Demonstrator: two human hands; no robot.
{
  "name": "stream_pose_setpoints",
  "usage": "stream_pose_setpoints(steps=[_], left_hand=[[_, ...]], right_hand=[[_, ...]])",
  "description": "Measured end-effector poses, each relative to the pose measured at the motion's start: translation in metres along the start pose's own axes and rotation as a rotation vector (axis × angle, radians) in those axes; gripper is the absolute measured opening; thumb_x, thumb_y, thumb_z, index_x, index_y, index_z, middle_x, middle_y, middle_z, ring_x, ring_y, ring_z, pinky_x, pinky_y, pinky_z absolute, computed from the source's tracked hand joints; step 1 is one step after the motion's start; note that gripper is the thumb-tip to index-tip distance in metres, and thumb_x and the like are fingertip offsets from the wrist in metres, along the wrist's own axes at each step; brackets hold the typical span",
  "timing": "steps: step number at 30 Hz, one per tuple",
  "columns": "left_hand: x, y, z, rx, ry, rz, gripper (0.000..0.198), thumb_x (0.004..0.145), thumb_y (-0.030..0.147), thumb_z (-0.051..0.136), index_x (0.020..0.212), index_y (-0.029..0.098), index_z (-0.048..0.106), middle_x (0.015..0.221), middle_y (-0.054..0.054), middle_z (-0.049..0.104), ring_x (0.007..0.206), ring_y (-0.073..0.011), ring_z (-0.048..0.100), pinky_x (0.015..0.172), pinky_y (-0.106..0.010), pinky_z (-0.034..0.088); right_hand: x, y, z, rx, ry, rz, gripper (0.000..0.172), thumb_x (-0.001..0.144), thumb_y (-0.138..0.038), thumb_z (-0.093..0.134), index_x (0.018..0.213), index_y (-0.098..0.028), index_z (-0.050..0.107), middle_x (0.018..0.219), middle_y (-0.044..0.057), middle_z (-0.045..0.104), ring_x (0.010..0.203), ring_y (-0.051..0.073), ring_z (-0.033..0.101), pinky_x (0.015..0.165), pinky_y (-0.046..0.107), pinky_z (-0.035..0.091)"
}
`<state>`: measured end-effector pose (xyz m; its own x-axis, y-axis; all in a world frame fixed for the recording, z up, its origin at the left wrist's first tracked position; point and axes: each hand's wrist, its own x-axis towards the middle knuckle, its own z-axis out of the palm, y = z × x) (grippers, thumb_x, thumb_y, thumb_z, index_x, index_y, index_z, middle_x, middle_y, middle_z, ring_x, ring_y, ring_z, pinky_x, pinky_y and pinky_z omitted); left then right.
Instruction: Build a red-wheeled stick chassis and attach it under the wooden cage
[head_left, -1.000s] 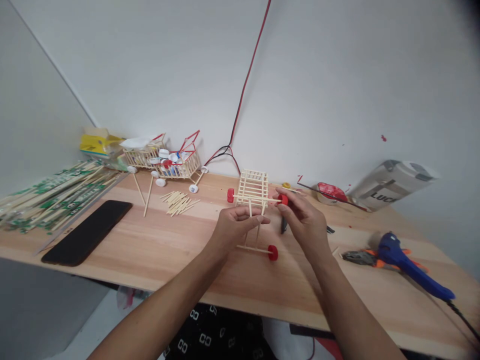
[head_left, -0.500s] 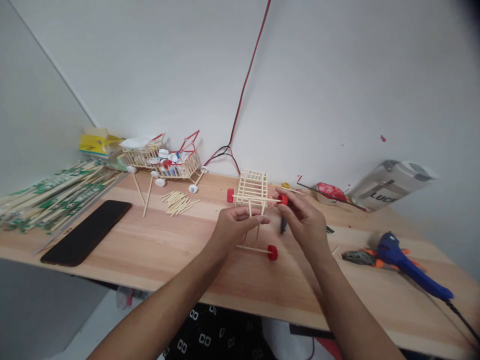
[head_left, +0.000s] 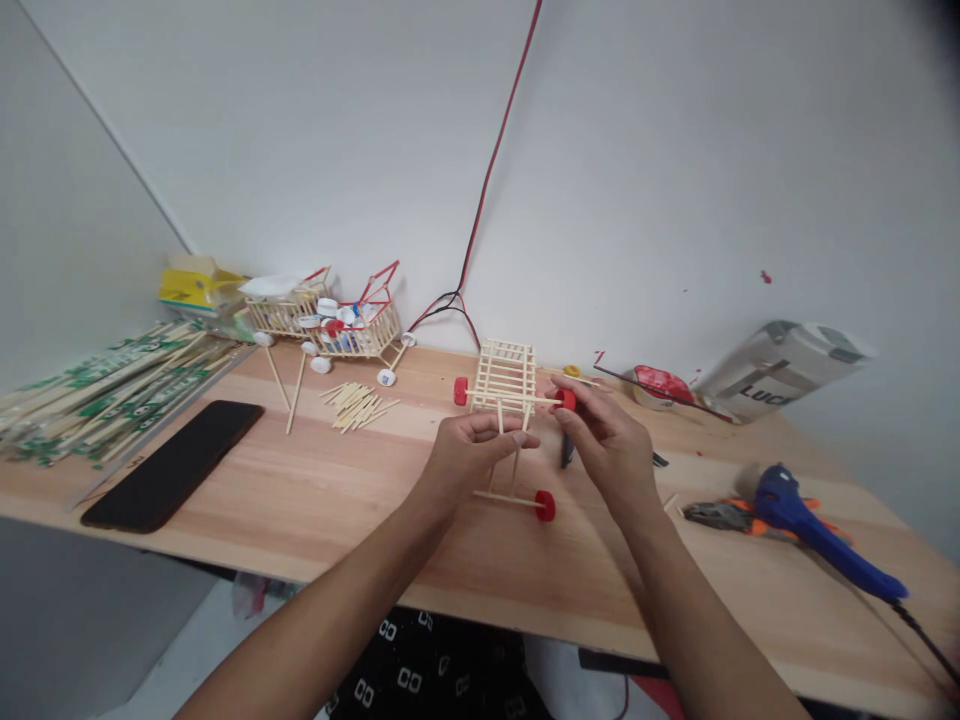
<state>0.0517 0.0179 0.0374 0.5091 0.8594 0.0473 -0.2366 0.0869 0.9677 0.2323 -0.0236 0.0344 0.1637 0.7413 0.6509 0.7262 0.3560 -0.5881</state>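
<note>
A small cart frame of thin wooden sticks (head_left: 505,372) stands in the middle of the head view, over the wooden table. My left hand (head_left: 480,450) grips its sticks below the upper axle, thumb and fingers closed round them. At the right end of that axle, my right hand (head_left: 604,435) pinches a red wheel (head_left: 565,401) between thumb and fingers. Another red wheel (head_left: 460,391) sits on the axle's left end. Nearer me, a third red wheel (head_left: 545,506) is on the right end of the lower stick. My left hand and wrist hide part of the frame.
Left on the table (head_left: 360,540) lie a black phone (head_left: 174,466), packaged sticks (head_left: 120,395) and short sticks (head_left: 356,407). Behind them stand two stick carts, the nearer holding caps (head_left: 352,330). A blue glue gun (head_left: 817,530), pliers (head_left: 718,516) and a bag (head_left: 784,370) are at right.
</note>
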Motion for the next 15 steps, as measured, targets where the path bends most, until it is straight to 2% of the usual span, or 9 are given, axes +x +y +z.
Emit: stream_pose_setpoints(steps=[6, 15], left_hand=[[0.0007, -0.0007, 0.0002, 0.001, 0.004, 0.005, 0.023, 0.071, 0.031, 0.076, 0.09, 0.017, 0.074, 0.092, -0.009, 0.076, 0.097, -0.0229, 0.069, 0.099, -0.043, 0.045], [0.0001, -0.0006, -0.0005, -0.012, 0.011, -0.009, 0.024, 0.071, 0.03, 0.077, 0.091, 0.016, 0.074, 0.09, -0.01, 0.077, 0.095, -0.023, 0.07, 0.1, -0.043, 0.045]], right_hand=[[0.0002, -0.001, -0.0005, -0.01, -0.008, -0.008, 0.033, 0.092, -0.031, 0.055, 0.124, -0.027, 0.062, 0.118, 0.004, 0.068, 0.11, 0.02, 0.061, 0.096, 0.036, 0.047], [-0.0002, 0.0003, -0.0003, -0.011, -0.001, -0.003, 0.034, 0.091, -0.033, 0.055, 0.125, -0.028, 0.062, 0.122, 0.005, 0.066, 0.114, 0.022, 0.06, 0.097, 0.039, 0.047]])
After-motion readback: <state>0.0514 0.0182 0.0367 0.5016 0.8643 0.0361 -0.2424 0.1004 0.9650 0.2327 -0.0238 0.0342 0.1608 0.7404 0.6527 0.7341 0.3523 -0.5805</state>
